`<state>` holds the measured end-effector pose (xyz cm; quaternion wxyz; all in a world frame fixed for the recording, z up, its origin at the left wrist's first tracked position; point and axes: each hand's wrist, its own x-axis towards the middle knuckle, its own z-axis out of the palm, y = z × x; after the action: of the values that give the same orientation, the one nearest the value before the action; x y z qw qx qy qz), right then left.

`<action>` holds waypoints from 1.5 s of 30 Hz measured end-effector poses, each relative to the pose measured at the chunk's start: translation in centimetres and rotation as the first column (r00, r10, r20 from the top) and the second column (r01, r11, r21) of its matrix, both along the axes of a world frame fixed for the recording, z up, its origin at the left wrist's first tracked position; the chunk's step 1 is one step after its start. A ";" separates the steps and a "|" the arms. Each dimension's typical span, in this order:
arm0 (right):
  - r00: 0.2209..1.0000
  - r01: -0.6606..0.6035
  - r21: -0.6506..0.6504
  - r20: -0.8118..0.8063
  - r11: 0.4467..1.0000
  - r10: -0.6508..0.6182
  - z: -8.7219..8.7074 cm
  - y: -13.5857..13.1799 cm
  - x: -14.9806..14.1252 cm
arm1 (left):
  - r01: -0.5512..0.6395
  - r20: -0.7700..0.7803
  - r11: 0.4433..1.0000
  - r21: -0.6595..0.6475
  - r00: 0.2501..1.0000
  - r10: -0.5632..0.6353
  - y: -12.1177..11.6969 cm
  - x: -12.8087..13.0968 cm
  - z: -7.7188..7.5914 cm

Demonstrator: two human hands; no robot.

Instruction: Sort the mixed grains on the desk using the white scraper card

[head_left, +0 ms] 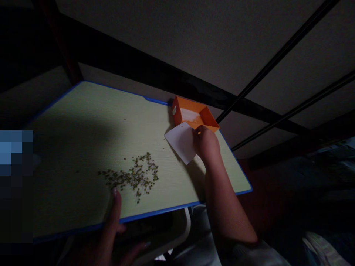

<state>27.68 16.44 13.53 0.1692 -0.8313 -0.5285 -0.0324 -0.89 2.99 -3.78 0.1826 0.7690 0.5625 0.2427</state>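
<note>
My right hand [206,144] is closed on a white flat card [181,142], holding it against the pale tabletop [83,125] right in front of an orange open box [194,115] that has white grains inside. My left hand [111,225] rests at the table's near blue edge with its fingers spread, one fingertip on the tabletop beside a scattered pile of small green beans [133,175]. The left hand holds nothing.
The table has a blue rim and stands in a dim room. Dark bars [277,59] run across the floor behind it. A white table leg [185,229] shows under the near edge. Cloth lies at the lower right.
</note>
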 end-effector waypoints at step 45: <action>0.998 0.032 -0.040 -0.044 0.999 -0.034 -0.8 -4.3 -1.1 | -0.019 0.082 0.999 -0.043 0.996 0.022 -0.1 0.1 0.2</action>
<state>26.55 12.15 12.77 0.1640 -0.8436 -0.5113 -0.0062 -0.80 2.90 -3.60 0.2192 0.7486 0.5672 0.2642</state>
